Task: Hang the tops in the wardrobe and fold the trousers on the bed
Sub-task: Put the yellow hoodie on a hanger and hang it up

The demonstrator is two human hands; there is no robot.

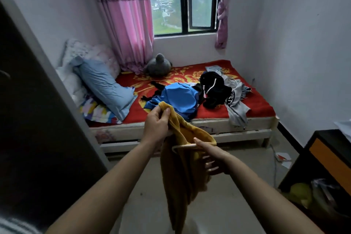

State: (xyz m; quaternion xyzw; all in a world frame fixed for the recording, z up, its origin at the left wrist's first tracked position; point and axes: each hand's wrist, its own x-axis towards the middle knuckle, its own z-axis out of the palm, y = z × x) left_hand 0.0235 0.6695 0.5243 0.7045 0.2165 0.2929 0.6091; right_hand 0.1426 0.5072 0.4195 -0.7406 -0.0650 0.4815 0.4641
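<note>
Mustard top (182,167) is up in the air right in front on my feed, between both hands, over the floor just short of the bed (209,122). The left hand (156,121) is the higher one and pinches a bunch of the top's upper edge, with thumb and fingers curled round the cloth. The right hand (210,157) sits lower and to the right. Its thumb lies along the pale bar of a hanger (185,146) and its fingers are curled underneath, so it's gripping the hanger, though those fingers are a bit blurred. Cloth is draped over the bar, and the rest of the top hangs straight down in one long fold.

Off to the left, close by, is the dark wardrobe (28,100). On the right there's a black cabinet (330,157) with an orange panel.

Further out, the bed has a red blanket (256,104) with yellow flowers and a messy heap of clothes on it. A blue top (178,99) lies nearest the front edge. A black garment (212,85) with a white drawstring is just behind it. A grey garment (235,108) with lettering spills over the mattress edge, and I can't tell if it's trousers. A blue pillow (106,85) leans at the left end. At the back, a grey plush toy (158,64) sits under the window (182,2), beside the pink curtain (123,15).
</note>
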